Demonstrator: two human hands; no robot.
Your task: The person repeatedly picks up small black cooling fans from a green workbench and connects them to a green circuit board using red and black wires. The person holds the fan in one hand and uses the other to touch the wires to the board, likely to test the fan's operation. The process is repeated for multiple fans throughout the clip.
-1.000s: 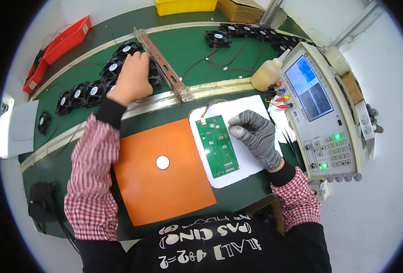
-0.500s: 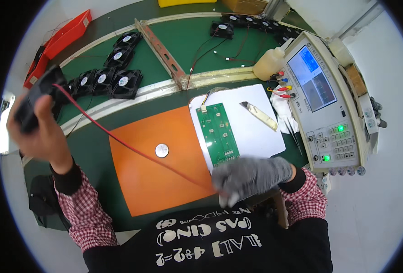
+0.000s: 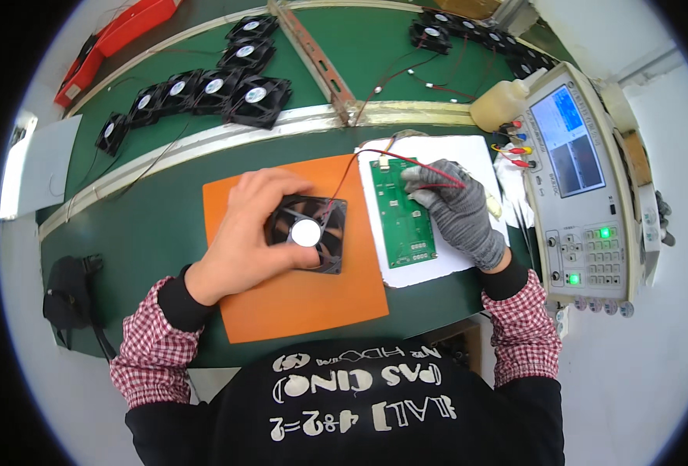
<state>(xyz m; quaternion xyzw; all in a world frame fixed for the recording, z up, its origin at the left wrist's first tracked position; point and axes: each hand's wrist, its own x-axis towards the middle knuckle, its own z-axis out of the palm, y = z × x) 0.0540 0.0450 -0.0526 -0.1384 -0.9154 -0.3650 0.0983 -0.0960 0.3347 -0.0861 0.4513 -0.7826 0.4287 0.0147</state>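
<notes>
My bare left hand [image 3: 243,233] grips a square black cooling fan [image 3: 334,242] by its edges on the orange mat [image 3: 305,307]. A round silver-white disc [image 3: 306,232] shows at the fan's middle. From the fan a red and black wire [image 3: 394,154] arches over to my right hand [image 3: 460,213], which wears a grey glove. Its fingers are closed on the wire near its end, above the upper part of a green circuit board [image 3: 398,221]. The wire's tip is hidden by the fingers. Beneath the board lies a white sheet [image 3: 468,146].
A test instrument [image 3: 585,179] with a lit screen stands at the right, clip leads and a yellowish bottle [image 3: 499,105] beside it. Several black fans [image 3: 212,89] line the back left, more the back right. A metal rail [image 3: 313,54] divides the back. A black bag [image 3: 72,299] is far left.
My left hand has brought the fan from the left down onto the orange mat. My right hand has moved up from the front edge to the circuit board with the wire.
</notes>
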